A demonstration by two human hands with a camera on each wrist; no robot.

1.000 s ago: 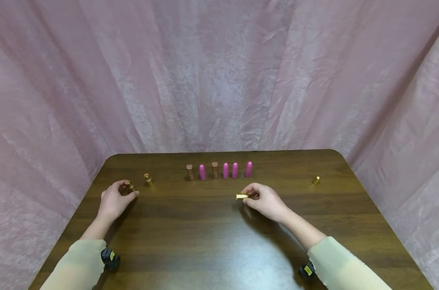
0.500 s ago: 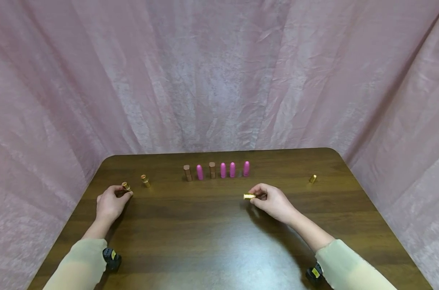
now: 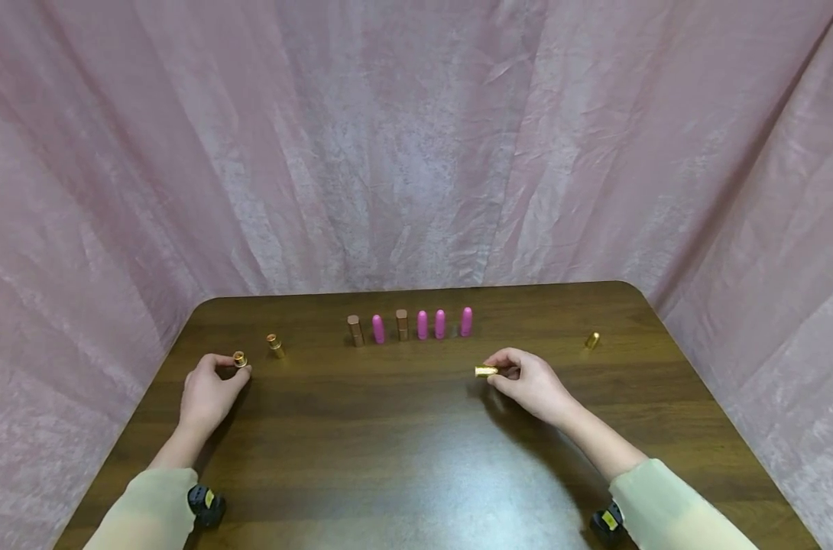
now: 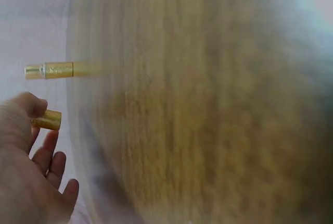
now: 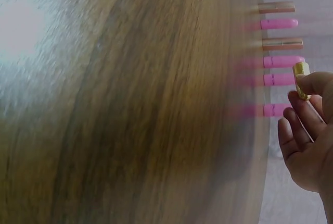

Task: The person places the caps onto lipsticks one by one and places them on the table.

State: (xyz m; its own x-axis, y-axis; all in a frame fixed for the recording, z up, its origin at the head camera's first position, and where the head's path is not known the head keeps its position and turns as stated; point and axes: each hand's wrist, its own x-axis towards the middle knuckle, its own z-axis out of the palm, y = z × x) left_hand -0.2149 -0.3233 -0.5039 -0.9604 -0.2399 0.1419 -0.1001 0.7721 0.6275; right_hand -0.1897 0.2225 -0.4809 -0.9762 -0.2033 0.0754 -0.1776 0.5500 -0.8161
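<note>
My left hand [image 3: 210,393] pinches a gold lipstick tube [image 3: 241,359] between thumb and fingers, at the left of the table. Its uncapped top faces up in the head view; in the left wrist view the fingers hide part of the tube [image 4: 48,120]. Beside it stands a similar uncapped gold lipstick tube [image 3: 275,346], apart from the hand. Right of the table's middle, my right hand [image 3: 529,386] pinches a short gold cylinder [image 3: 485,371] that looks like a lipstick cap, lying sideways above the wood. Another gold cylinder [image 3: 592,341], perhaps also a cap, stands far right.
Along the back, a row stands upright: a brown lipstick [image 3: 355,331], a pink lipstick [image 3: 378,329], another brown lipstick [image 3: 402,325] and several more pink ones. Behind the brown wooden table [image 3: 361,428] hang pink curtains [image 3: 403,153].
My right hand has moved to the right with the gold cap. The left hand's lipstick tube has come slightly lower and changed its tilt. The standing lipsticks keep their places.
</note>
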